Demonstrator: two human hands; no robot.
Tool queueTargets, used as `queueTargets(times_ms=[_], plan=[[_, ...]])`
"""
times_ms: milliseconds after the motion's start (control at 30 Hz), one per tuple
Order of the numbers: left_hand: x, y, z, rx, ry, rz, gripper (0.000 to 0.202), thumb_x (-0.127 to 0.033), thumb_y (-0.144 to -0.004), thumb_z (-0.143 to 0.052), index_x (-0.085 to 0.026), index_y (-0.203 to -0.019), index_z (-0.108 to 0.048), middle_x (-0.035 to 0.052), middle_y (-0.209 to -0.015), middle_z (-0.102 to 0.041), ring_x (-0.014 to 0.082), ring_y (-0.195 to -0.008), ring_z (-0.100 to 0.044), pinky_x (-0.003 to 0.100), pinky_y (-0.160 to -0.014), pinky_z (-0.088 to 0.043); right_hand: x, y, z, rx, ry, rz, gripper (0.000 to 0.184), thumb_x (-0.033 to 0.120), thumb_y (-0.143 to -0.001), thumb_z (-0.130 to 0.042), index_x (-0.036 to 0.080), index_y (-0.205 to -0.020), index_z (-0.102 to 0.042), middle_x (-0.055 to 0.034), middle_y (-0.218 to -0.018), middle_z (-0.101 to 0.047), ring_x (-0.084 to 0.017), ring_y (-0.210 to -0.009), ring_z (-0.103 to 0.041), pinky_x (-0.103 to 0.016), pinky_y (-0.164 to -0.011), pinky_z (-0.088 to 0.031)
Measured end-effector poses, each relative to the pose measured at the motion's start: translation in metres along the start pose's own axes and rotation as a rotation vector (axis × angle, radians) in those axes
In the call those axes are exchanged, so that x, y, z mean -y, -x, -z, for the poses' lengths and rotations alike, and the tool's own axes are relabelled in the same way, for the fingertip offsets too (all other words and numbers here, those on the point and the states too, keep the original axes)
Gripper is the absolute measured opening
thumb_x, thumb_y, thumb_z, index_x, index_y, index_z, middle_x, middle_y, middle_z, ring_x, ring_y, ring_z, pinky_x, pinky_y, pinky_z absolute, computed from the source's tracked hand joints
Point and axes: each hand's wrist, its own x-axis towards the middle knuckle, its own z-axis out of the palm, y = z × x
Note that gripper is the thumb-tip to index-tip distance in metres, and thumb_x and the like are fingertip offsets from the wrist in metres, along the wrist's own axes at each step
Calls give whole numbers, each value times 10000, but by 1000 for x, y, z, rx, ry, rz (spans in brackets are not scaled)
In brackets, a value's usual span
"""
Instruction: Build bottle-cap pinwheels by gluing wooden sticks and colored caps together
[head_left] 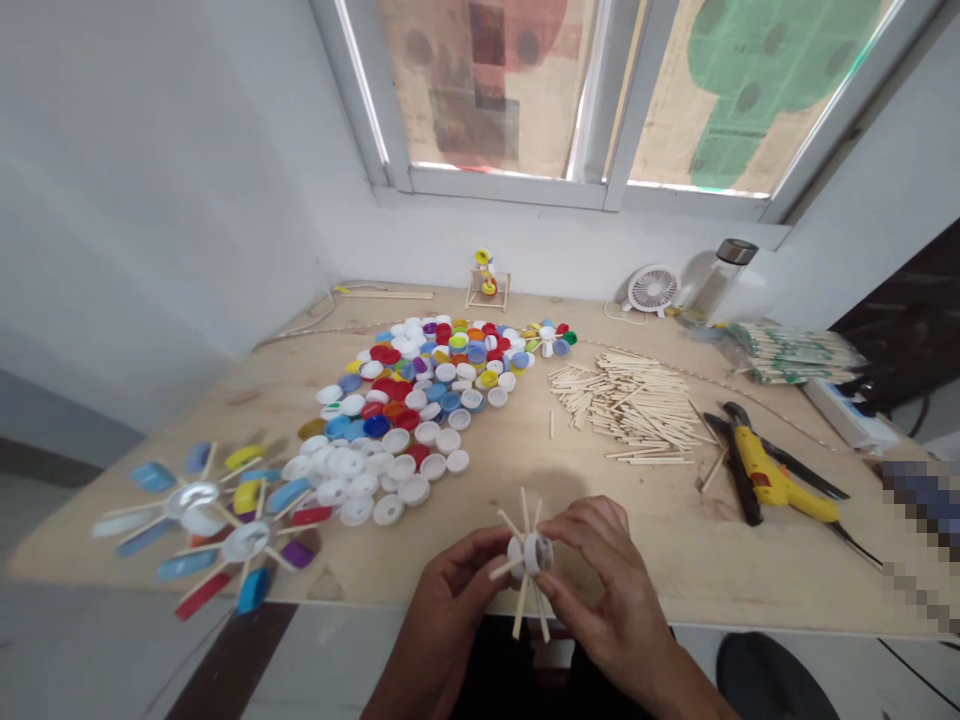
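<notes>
A white bottle-cap hub set with wooden craft sticks is clamped between the left hand's grip and the right hand's grip, above the tabletop; sticks could slip out if pressure is eased.

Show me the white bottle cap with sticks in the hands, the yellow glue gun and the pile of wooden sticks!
White bottle cap with sticks [538, 553]: head view, on the cap's white rim.
Yellow glue gun [763, 468]: head view, on its yellow body.
Pile of wooden sticks [634, 410]: head view, on the pile's middle.
</notes>
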Motion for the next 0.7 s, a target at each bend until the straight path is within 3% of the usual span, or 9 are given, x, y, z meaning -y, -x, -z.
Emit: queueTargets(times_ms=[167, 233, 333, 433, 700], plan=[[-16, -6, 18, 8, -39, -69, 233, -396, -721, -723, -220, -873, -740, 36, -829, -730, 195, -815, -639, 321, -790, -482, 0, -1, 6, -18, 110, 78, 221, 190, -894, -571, 208, -1114, -556, -44, -956, -641, -199, -894, -566, -385, -834, -389], [-25, -7, 21, 69, -121, -80, 245, -400, -712, -728, -217, -875, -742, 49, -830, -735, 202, -812, -640, 319, -765, -484, 2, -2, 9, -12, 160, 111, 203, 192, -898, -568, 199, -1101, -570, -48, -939, -647, -201, -882, -567, -397, -842, -384], [-36, -7, 18, 169, -252, -51, 287, -387, -710, -728, -216, -940, -735, 65, -870, -744, 210, -843, -642, 318, -775, -475, 6, -3, 11, 7, 221, 130, 168, 191, -904, -562, 192, -1069, -595, -43, -905, -653, -198, -861, -571, -407, -859, -375], [-40, -6, 10, 197, -341, -20, 261, -355, -716, -718, -210, -934, -726, 60, -875, -743, 209, -861, -640, 319, -794, -464, 9, -3, 11, 29, 287, 140, 165, 180, -908, -553, 189, -1064, -607, -40, -898, -657, -198, -873, -572, -419, -894, -358], [-34, -16, 3, 209, -441, 27, 229, -370, -662, -758, -167, -696, -658, -9, -651, -640, 124, -630, -530, 235, -588, -397, 5, 1, 4, 29, 356, 163, 194, 183, -894, -567, 192, -1085, -597, -32, -902, -657, -193, -912, -563, -440, -973, -315]])
